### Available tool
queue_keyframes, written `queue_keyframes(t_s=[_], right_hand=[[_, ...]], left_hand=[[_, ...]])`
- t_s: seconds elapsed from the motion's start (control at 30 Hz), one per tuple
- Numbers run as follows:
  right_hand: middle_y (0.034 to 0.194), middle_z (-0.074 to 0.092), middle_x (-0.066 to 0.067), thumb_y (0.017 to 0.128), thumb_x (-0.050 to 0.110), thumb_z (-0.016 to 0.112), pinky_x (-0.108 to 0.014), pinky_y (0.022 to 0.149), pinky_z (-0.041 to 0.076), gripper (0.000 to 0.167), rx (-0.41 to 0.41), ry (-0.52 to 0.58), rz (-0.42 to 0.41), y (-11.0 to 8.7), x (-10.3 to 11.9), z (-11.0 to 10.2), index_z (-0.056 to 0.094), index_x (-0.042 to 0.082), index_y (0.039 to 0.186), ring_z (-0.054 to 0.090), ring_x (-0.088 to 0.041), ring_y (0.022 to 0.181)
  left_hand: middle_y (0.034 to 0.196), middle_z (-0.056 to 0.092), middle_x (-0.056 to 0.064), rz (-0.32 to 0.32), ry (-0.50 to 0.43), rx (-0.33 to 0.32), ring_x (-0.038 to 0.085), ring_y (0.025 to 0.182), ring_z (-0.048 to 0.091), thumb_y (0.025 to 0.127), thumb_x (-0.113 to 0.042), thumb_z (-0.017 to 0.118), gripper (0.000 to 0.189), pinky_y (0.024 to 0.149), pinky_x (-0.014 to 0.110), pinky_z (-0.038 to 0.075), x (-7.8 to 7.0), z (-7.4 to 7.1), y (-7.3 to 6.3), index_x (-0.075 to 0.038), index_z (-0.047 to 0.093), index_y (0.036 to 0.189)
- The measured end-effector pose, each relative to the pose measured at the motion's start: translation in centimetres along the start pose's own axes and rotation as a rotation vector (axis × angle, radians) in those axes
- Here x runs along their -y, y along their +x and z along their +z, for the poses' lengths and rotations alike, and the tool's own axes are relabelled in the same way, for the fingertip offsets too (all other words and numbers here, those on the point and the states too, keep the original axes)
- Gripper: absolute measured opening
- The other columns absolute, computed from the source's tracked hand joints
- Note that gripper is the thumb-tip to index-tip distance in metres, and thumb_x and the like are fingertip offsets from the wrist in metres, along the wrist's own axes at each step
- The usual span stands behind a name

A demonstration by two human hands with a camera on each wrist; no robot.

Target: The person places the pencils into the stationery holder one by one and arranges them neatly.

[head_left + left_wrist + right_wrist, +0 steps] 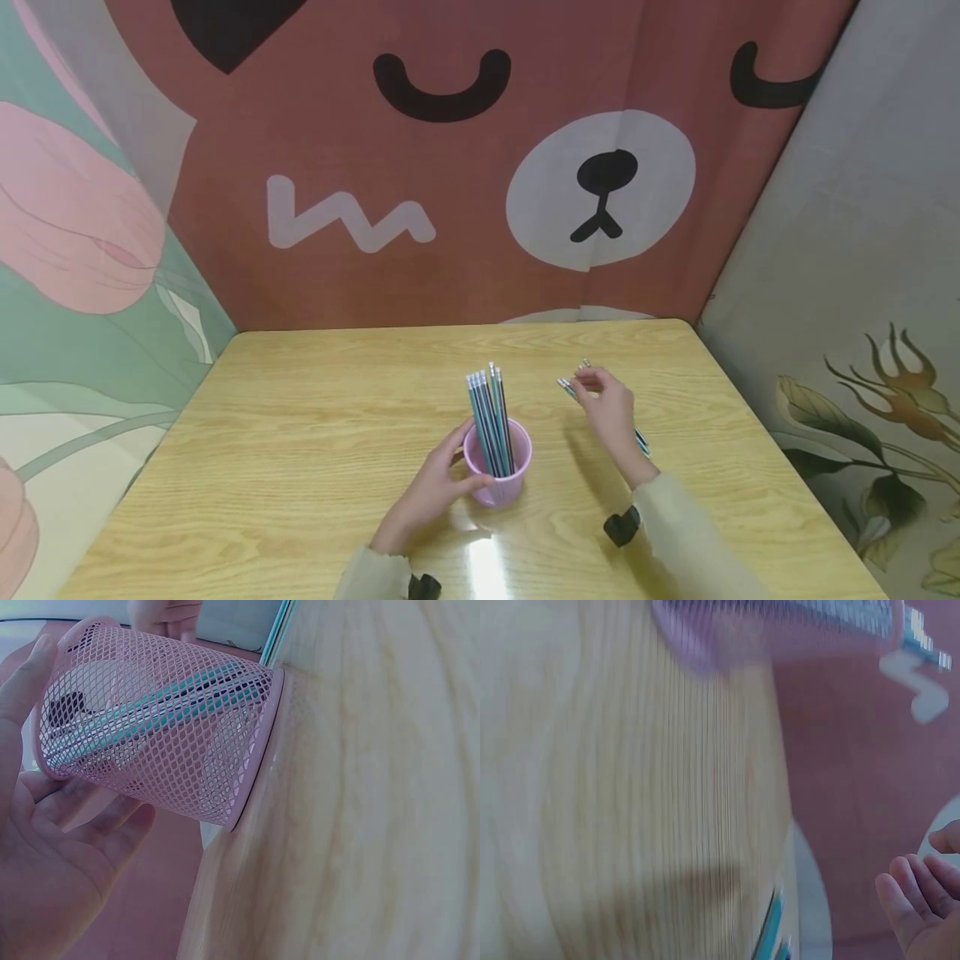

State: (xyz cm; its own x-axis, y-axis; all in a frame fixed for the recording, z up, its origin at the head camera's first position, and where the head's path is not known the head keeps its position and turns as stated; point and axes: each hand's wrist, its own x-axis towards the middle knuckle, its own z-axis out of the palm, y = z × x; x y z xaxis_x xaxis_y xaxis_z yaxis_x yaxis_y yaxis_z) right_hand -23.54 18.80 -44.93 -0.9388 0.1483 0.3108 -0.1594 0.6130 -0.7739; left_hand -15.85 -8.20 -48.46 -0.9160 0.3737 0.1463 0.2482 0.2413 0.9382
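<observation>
One hand, the left [435,489], clamps thumb and fingers round pink mesh cup [497,493], upright on wood table [337,400]. Inside, bundled pencils [489,425]: erasers up, long axes steep, tilted. Right hand [609,410] above loose pencils [642,442], bent fingers apart from thumb; those lie diagonally, erasers pointing far-left.

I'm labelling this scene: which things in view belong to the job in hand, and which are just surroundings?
Job:
pink mesh cup, left hand around it
pencils inside it
loose pencils under the right hand

Surroundings:
bear-print backdrop
floral side hangings
table, as support
</observation>
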Motion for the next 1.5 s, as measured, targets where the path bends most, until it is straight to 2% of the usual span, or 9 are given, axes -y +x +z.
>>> queue_keyframes(t_s=[0.27, 0.4, 0.53, 0.63, 0.83, 1.03, 1.2, 1.37, 1.5], right_hand=[[0.098, 0.071, -0.022, 0.093, 0.011, 0.062, -0.045, 0.075, 0.058, 0.021, 0.092, -0.217, 0.041, 3.6, -4.5, -2.0, 0.066, -0.005, 0.106, 0.068, -0.034, 0.088], [0.099, 0.070, -0.023, 0.091, 0.009, 0.063, -0.044, 0.074, 0.056, 0.019, 0.187, -0.330, 0.104, 4.7, -6.6, -2.7, 0.067, -0.006, 0.103, 0.066, -0.033, 0.087], [0.103, 0.069, -0.024, 0.092, 0.008, 0.061, -0.042, 0.073, 0.056, 0.019, 0.290, -0.393, 0.170, 5.2, -7.8, -3.3, 0.066, -0.006, 0.103, 0.065, -0.032, 0.088], [0.098, 0.069, -0.022, 0.091, 0.008, 0.060, -0.038, 0.068, 0.055, 0.018, 0.332, -0.410, 0.196, 5.4, -8.0, -3.5, 0.066, -0.006, 0.100, 0.064, -0.029, 0.083], [0.088, 0.068, -0.017, 0.086, 0.006, 0.061, -0.033, 0.059, 0.051, 0.011, 0.382, -0.448, 0.171, 5.5, -8.2, -3.5, 0.066, -0.003, 0.089, 0.060, -0.023, 0.072], [0.094, 0.070, -0.021, 0.082, 0.003, 0.065, -0.043, 0.068, 0.057, 0.011, 0.411, -0.531, 0.137, 5.7, -8.5, -3.1, 0.068, -0.005, 0.090, 0.064, -0.028, 0.078], [0.099, 0.070, -0.025, 0.080, 0.001, 0.064, -0.047, 0.073, 0.058, 0.015, 0.416, -0.576, 0.107, 5.6, -8.3, -2.9, 0.070, -0.006, 0.093, 0.066, -0.033, 0.083], [0.097, 0.071, -0.024, 0.080, 0.004, 0.064, -0.046, 0.071, 0.058, 0.017, 0.428, -0.561, 0.113, 5.8, -8.4, -3.1, 0.072, -0.006, 0.092, 0.065, -0.030, 0.079], [0.088, 0.071, -0.018, 0.083, 0.006, 0.063, -0.038, 0.063, 0.055, 0.017, 0.433, -0.493, 0.136, 5.9, -8.9, -3.3, 0.072, -0.006, 0.091, 0.061, -0.023, 0.071]], left_hand=[[0.157, 0.034, 0.010, 0.004, -0.005, -0.003, 0.035, 0.142, 0.036, 0.081, -0.029, 0.076, 0.086, 0.115, 0.056, 0.035, 0.2, 0.0, 0.1, -0.018, 0.029, 0.152], [0.157, 0.034, 0.010, -0.001, -0.005, 0.007, 0.036, 0.142, 0.035, 0.081, -0.029, 0.075, 0.086, 0.114, 0.057, 0.035, 0.3, 0.0, 0.2, -0.019, 0.029, 0.153], [0.157, 0.033, 0.009, -0.002, -0.002, 0.010, 0.035, 0.142, 0.035, 0.081, -0.031, 0.075, 0.087, 0.114, 0.056, 0.036, 0.2, 0.0, 0.2, -0.020, 0.028, 0.153], [0.157, 0.033, 0.009, 0.001, 0.002, 0.011, 0.035, 0.142, 0.035, 0.081, -0.033, 0.075, 0.087, 0.114, 0.057, 0.036, 0.2, 0.0, 0.2, -0.021, 0.027, 0.153], [0.158, 0.032, 0.007, -0.011, -0.001, 0.017, 0.034, 0.142, 0.035, 0.080, -0.036, 0.075, 0.089, 0.114, 0.056, 0.036, 0.1, -0.1, 0.1, -0.023, 0.026, 0.154], [0.158, 0.032, 0.008, -0.009, -0.002, 0.023, 0.034, 0.142, 0.035, 0.081, -0.035, 0.075, 0.089, 0.114, 0.056, 0.036, 0.1, -0.1, 0.0, -0.022, 0.025, 0.154], [0.158, 0.031, 0.009, -0.022, -0.009, 0.022, 0.036, 0.142, 0.036, 0.081, -0.034, 0.075, 0.089, 0.114, 0.057, 0.035, 0.1, -0.1, 0.0, -0.021, 0.025, 0.154], [0.158, 0.030, 0.011, -0.022, -0.009, 0.025, 0.039, 0.141, 0.036, 0.081, -0.035, 0.075, 0.090, 0.113, 0.059, 0.036, 0.1, -0.1, -0.1, -0.020, 0.024, 0.154], [0.158, 0.030, 0.011, -0.020, -0.010, 0.025, 0.040, 0.141, 0.035, 0.081, -0.035, 0.075, 0.089, 0.112, 0.060, 0.036, 0.1, -0.1, -0.1, -0.020, 0.025, 0.154]])
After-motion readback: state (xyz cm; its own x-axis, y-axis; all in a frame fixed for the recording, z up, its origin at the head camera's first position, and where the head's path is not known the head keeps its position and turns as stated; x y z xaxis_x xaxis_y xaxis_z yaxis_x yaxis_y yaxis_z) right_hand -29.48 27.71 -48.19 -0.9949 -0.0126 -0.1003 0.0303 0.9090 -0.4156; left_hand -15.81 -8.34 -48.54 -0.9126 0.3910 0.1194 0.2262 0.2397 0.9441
